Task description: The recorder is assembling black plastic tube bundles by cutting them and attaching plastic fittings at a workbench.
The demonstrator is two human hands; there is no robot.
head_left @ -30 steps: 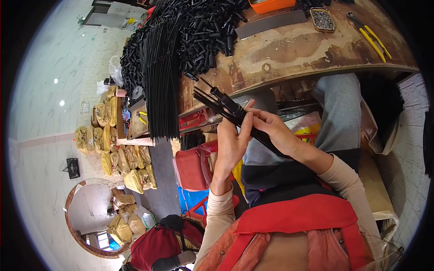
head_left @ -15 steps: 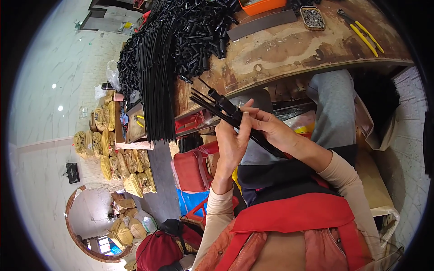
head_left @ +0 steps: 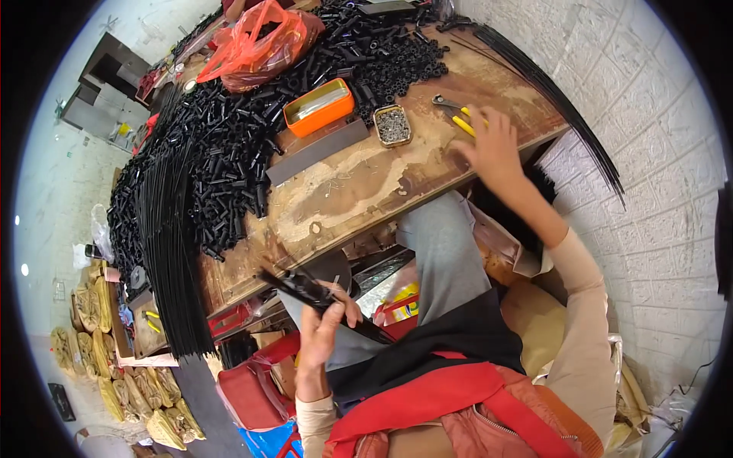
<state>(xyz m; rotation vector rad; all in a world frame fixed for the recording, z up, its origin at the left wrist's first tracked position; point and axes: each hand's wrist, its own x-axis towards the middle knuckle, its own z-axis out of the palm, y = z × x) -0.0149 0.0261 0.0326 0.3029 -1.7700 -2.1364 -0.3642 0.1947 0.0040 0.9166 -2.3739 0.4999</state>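
Observation:
My left hand (head_left: 324, 324) is closed around a bundle of thin black rods with a black tubular plastic fitting (head_left: 305, 290), held above my lap in front of the workbench edge. The rods' far end is blurred. Over the right part of the wooden workbench (head_left: 355, 187), my right hand (head_left: 495, 151) reaches out with its fingers apart, slightly smeared by motion. Beneath its fingertips lie yellow-handled pliers (head_left: 462, 122), with the handles partly covered. Whether the fingers touch the handles I cannot tell.
A small tray of metal pieces (head_left: 392, 126) stands left of the pliers, beside an orange box (head_left: 319, 107) and a dark flat bar (head_left: 317, 153). Black tubular parts (head_left: 229, 153) are heaped behind and left. Long black rods overhang the left edge (head_left: 172, 252) and right edge (head_left: 588, 130).
My right hand has left the fitting and moved right and away to the pliers. My left hand keeps the bundle, now lower. The view has turned to the right.

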